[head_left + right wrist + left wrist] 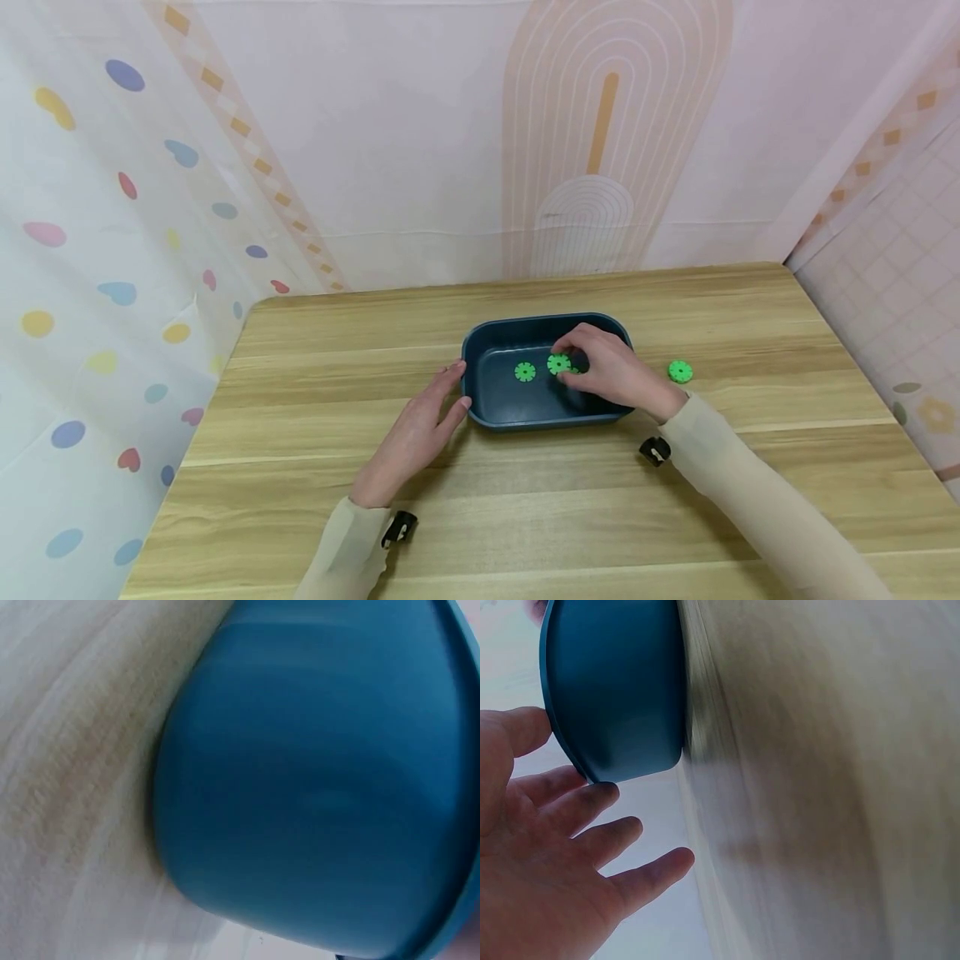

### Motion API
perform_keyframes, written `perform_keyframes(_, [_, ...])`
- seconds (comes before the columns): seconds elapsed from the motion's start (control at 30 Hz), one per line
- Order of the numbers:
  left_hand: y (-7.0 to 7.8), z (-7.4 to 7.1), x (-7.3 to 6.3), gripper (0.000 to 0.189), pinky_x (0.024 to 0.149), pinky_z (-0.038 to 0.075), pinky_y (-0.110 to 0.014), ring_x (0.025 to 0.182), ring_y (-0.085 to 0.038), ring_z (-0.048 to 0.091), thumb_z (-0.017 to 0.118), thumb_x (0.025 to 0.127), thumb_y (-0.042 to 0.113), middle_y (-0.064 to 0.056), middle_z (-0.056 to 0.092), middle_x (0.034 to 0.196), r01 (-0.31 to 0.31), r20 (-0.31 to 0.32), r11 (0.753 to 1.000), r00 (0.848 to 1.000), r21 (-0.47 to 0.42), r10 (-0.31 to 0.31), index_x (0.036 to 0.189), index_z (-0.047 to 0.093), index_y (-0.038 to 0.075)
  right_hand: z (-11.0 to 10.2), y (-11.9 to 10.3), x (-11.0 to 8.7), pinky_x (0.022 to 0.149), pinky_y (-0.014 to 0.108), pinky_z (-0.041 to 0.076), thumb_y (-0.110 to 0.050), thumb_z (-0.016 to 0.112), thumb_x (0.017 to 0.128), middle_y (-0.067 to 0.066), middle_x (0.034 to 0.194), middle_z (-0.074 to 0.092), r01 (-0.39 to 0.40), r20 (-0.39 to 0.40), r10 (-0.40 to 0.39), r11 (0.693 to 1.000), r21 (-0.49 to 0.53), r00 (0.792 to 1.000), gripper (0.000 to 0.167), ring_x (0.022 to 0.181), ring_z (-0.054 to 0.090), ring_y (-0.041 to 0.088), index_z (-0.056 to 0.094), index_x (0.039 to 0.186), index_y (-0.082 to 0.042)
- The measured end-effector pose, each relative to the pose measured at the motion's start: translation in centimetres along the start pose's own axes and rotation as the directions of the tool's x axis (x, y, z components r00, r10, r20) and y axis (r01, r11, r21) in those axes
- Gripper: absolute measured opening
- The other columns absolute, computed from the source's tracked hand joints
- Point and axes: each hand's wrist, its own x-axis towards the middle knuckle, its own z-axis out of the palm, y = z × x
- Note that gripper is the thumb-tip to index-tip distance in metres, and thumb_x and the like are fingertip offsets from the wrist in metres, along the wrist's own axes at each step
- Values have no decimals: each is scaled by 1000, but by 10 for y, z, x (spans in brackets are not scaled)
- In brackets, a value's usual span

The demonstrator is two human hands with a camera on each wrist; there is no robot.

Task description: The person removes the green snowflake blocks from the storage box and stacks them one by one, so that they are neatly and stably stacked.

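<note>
Way down into the tray [498, 402] between left hand [417, 427] and right hand [611, 368] (obstacles to either side)

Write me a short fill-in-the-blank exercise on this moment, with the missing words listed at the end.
1. The left hand touches the blue bin at its ____ end.
2. The right hand has thumb and finger at a notched disc coloured ____.
3. At least one other disc lies outside the bin, off its ____ end.

Missing words: left; green; right.
</note>
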Motion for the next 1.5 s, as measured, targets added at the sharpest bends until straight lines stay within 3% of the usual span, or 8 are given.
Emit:
perform_keyframes(0.4, [0,0,0,57,122,30,-53,152,-34,32,53,110,29,-9,37,165,-7,-2,1000,1000,-8,7,160,38,5,-8,-2,-11,93,44,53,-12,80,90,7,118,64,-31,-41,33,999,39,999,32,105,59,24,71,120,-6])
perform_keyframes(1.17, [1,0,0,57,118,31,-64,153,-34,31,53,110,29,-7,36,165,19,1,1000,1000,-15,-19,160,38,7,-22,7,-30,93,53,53,-6,80,89,9,115,64,-63,-133,77,993,103,988,32,105,59,33,69,119,-3])
perform_keyframes(1.5, [1,0,0,57,120,30,-58,153,-33,31,53,110,28,-8,36,165,18,3,1000,1000,-16,-18,160,38,6,-27,12,-37,93,50,53,-8,79,91,11,115,64,-89,-153,103,991,95,983,33,105,60,32,68,121,-2])
